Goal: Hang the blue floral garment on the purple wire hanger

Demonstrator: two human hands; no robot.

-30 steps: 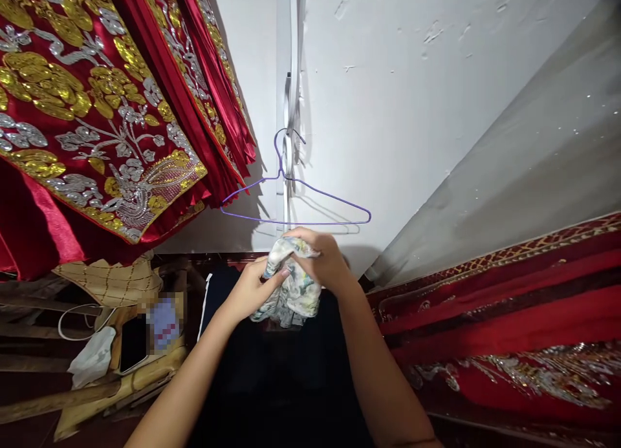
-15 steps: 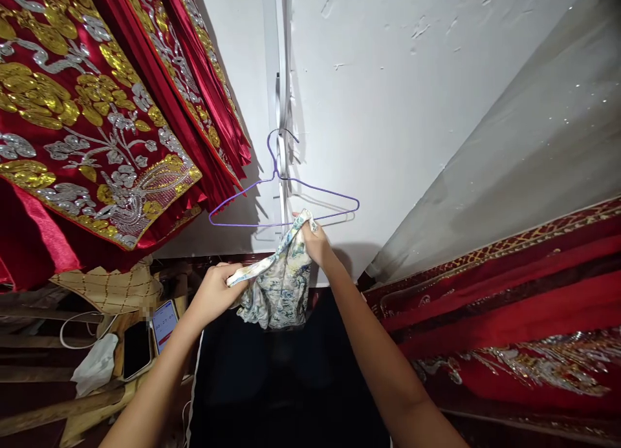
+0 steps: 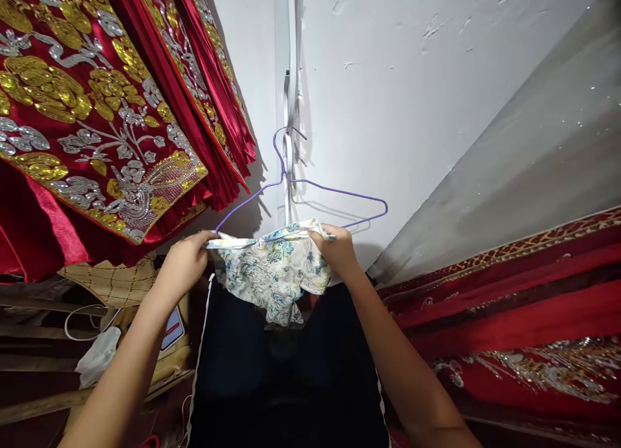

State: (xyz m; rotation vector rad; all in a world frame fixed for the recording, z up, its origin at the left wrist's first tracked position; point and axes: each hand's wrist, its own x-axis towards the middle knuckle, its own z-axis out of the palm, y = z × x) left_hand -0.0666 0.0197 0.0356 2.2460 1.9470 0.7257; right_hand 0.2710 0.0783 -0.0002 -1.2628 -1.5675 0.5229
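A person's left hand [image 3: 182, 260] and right hand [image 3: 339, 247] stretch a small floral-print cloth [image 3: 272, 273] between them, each hand closed in a pinch on one end of the cloth's upper edge. The cloth is thin and soft, white with blue, green and yellow blossoms; its top edge is pulled nearly straight while the rest hangs in loose, crumpled folds. It sits just below and in front of a purple wire hanger [image 3: 310, 189], a slim triangular frame hooked to a white strip on the wall [image 3: 412, 112], whose paint looks matte and chipped in places. The hanger's lower bar runs behind the cloth's top edge; whether they touch cannot be told. To the upper left hang heavy red satin drapes [image 3: 97, 112], glossy and stitched with gold and silver sequin flowers. More red embroidered fabric [image 3: 509, 306] lies at right. A dark garment with a white side stripe [image 3: 272, 383] spreads below the hands.
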